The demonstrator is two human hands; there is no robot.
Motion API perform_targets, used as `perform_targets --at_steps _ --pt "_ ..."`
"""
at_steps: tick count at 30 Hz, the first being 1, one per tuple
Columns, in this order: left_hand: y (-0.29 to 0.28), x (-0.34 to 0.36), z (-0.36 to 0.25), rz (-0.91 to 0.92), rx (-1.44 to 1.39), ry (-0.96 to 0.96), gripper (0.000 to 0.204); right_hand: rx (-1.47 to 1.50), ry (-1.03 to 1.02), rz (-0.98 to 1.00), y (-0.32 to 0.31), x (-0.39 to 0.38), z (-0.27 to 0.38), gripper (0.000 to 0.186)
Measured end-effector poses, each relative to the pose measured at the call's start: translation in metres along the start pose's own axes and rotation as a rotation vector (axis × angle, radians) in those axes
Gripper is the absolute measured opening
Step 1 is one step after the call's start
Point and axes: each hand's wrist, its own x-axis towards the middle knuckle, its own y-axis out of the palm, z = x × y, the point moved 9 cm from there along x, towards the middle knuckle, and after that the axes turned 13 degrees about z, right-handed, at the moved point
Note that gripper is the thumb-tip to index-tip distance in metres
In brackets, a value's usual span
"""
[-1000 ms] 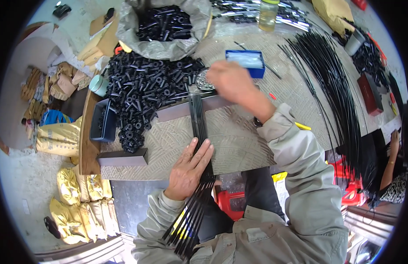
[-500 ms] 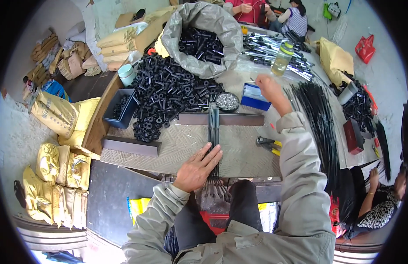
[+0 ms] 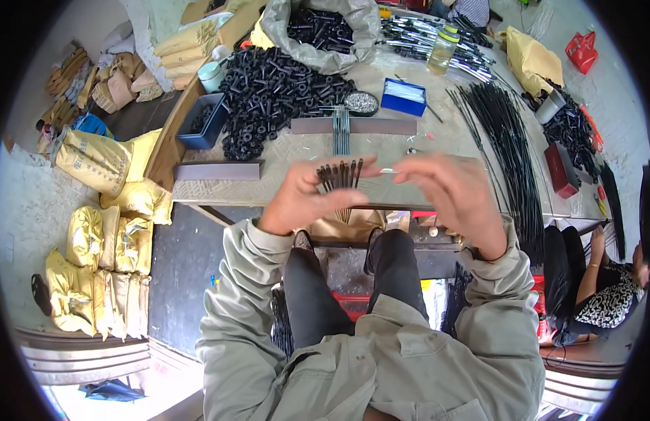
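Note:
My left hand (image 3: 295, 196) is at the table's front edge. Its fingers and thumb close around the near ends of a bundle of thin dark rods (image 3: 342, 177), whose tips fan apart. The rods run away from me across a long dark grey bar (image 3: 388, 126). To their right, my right hand (image 3: 454, 193) is blurred by motion; its fingertips pinch a small thin white piece (image 3: 388, 170), pointed toward the rod tips. A blue box (image 3: 403, 96) of thin pale sticks stands beyond, beside a round dish (image 3: 360, 103) of small silvery parts.
A heap of black plastic parts (image 3: 269, 91) covers the table's left, beside a dark blue bin (image 3: 202, 121). A grey sack (image 3: 272, 24) and a bottle (image 3: 443, 50) stand farther back. Long black rods (image 3: 507, 140) lie at right. Another person (image 3: 605, 302) sits at far right.
My right hand has come from the blue box toward the rods, carrying a small white piece. My left hand, earlier flat on the rods, now grips their near ends. The view has tipped downward.

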Motion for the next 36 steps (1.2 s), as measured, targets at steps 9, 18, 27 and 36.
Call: perform_targets --at_steps 9,18,27,36 --pt "0.007 0.007 -0.045 -0.075 0.168 0.006 0.028 -0.216 -0.033 -0.206 0.007 -0.005 0.015 0.032" --pt "0.012 0.013 -0.044 -0.079 0.218 -0.003 0.027 -0.058 -0.039 -0.323 0.004 -0.014 0.006 0.036" --pt "0.009 0.013 -0.042 0.041 0.389 -0.026 0.028 -0.429 -0.277 -0.21 0.003 -0.01 0.028 0.034" --pt "0.013 0.021 -0.059 -0.005 0.867 0.265 0.039 -0.459 -0.262 -0.065 0.007 0.0 0.025 0.033"
